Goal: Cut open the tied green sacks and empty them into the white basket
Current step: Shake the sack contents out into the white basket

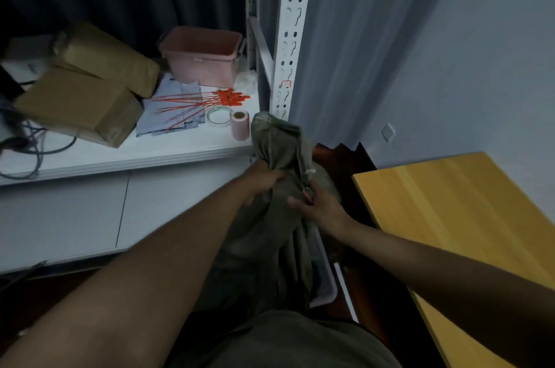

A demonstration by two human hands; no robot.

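A green sack point(276, 145) stands upright in front of me, its gathered neck raised near the shelf's front corner. My left hand point(262, 179) grips the sack's neck from the left. My right hand point(319, 206) holds the sack from the right, at a small red and white tie point(308, 191) on the cloth. Below the sack a corner of the white basket point(326, 283) shows on the dark floor; most of it is hidden by the sack and my arms. No cutting tool is visible in either hand.
A white metal shelf point(168, 151) at the left holds brown parcels point(78, 103), a pink tub point(204, 56), red zip ties point(210, 101), a tape roll point(219, 115) and a pink roll point(240, 125). A yellow wooden table point(468, 211) stands at the right, grey curtain behind.
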